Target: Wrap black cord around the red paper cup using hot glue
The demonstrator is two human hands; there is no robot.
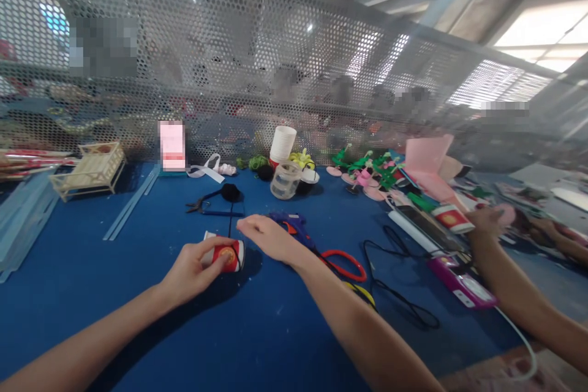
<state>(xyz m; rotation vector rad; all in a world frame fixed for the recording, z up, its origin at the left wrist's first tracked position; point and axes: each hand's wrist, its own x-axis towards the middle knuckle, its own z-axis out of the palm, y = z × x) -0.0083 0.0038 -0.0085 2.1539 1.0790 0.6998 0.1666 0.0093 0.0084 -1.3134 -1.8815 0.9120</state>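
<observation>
My left hand is closed around a small red and white paper cup, which lies on its side above the blue table. Black yarn runs from the cup up to a black yarn ball. Just right of the cup is my right hand, its fingers bent together close to the yarn. What they pinch, if anything, is hidden. Beside the yarn ball lie pliers. A blue glue gun rests behind my right forearm.
A stack of white cups and a roll of clear tape stand near the mesh partition. Red-handled scissors and a purple power strip with black cables lie right. A co-worker's hand holds another cup.
</observation>
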